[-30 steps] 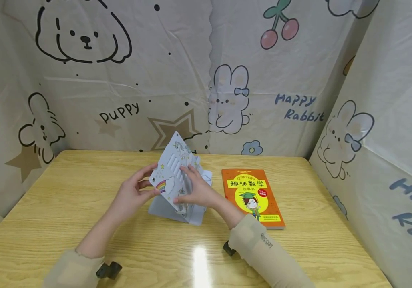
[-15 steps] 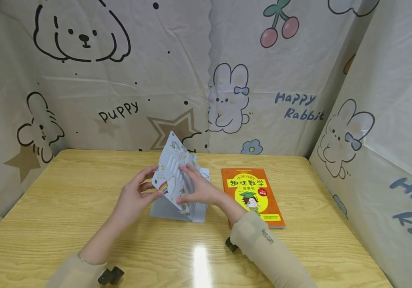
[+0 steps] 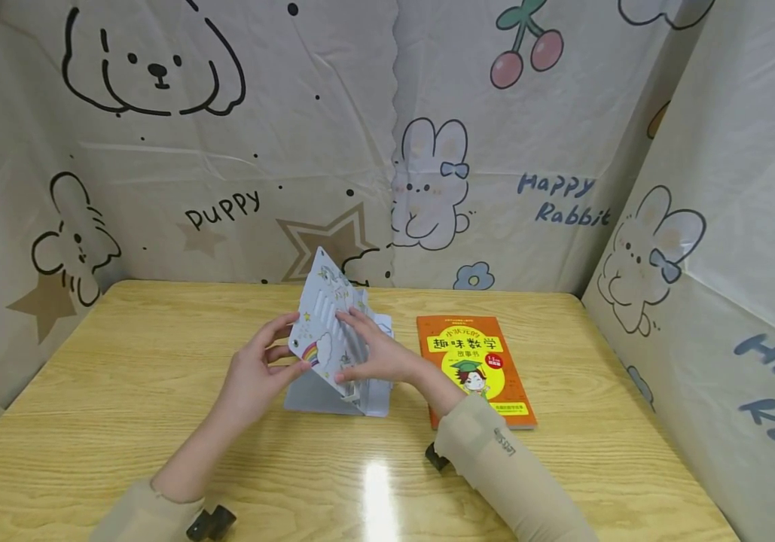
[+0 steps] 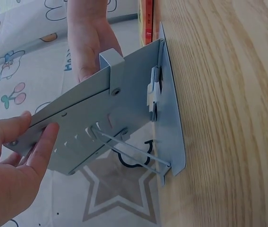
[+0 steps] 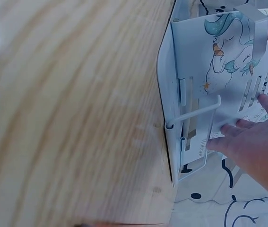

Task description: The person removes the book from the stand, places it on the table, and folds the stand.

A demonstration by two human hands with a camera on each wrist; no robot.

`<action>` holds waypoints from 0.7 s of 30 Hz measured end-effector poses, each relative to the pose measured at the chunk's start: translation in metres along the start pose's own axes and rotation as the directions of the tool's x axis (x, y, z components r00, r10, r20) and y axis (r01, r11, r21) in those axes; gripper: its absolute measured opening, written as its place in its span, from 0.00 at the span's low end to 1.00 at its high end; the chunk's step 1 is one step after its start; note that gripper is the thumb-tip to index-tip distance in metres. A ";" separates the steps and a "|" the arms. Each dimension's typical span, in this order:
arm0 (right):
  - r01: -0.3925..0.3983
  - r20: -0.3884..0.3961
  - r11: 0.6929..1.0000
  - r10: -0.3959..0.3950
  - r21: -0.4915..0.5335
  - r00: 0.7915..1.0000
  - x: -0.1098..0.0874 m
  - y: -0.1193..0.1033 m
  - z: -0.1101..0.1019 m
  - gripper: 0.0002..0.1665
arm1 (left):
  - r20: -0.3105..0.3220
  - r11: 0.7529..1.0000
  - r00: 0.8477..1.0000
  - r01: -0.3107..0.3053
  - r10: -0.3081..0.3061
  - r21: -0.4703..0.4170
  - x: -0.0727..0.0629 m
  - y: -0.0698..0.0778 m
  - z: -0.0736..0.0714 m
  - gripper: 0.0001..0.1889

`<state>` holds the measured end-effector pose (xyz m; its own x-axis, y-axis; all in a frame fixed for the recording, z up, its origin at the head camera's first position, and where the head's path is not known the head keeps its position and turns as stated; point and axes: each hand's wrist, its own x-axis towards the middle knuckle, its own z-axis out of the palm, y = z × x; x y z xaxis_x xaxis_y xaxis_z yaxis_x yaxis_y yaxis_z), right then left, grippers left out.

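Note:
A white metal book stand (image 3: 324, 320) with unicorn and rainbow prints stands on the table, its slotted panel raised at a slant above the flat base (image 4: 171, 118). My left hand (image 3: 258, 373) pinches the panel's left edge, thumb on the printed side and fingers behind. My right hand (image 3: 382, 354) has its fingers spread against the panel's front, as the right wrist view also shows. Behind the panel, a wire prop (image 4: 129, 149) runs from the base to the panel's slots. A front wire holder (image 5: 195, 115) stands out near the base.
An orange book (image 3: 478, 342) lies flat on the wooden table (image 3: 136, 361), right of the stand and partly under my right forearm. A patterned cloth (image 3: 319, 150) hangs behind the table and along its sides. Dark wrist cameras (image 3: 211, 522) sit below my sleeves.
The stand has shifted slightly away from me, and its panel has turned a little, the top corner moving left. Both hands have kept their contact and moved slightly with it.

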<state>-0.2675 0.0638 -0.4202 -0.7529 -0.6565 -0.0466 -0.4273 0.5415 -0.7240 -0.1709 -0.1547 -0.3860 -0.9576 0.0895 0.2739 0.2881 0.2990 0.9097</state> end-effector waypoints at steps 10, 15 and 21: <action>0.006 -0.044 0.999 -0.007 -0.033 0.999 -0.006 -0.005 0.003 0.59 | 0.025 0.999 0.999 -0.025 0.026 -0.025 0.000 -0.004 -0.005 0.36; 0.035 -0.052 0.999 -0.036 -0.021 0.998 -0.013 -0.011 0.007 0.58 | 0.041 0.998 0.999 -0.026 0.028 -0.049 0.000 -0.007 -0.008 0.36; 0.056 -0.057 0.998 -0.053 0.042 0.997 -0.021 -0.014 0.012 0.57 | 0.062 0.997 0.997 -0.034 0.038 -0.065 0.001 -0.006 -0.009 0.33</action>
<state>-0.2394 0.0637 -0.4174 -0.7565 -0.6532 0.0314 -0.4470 0.4815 -0.7539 -0.1735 -0.1653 -0.3885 -0.9441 0.1593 0.2885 0.3199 0.2331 0.9183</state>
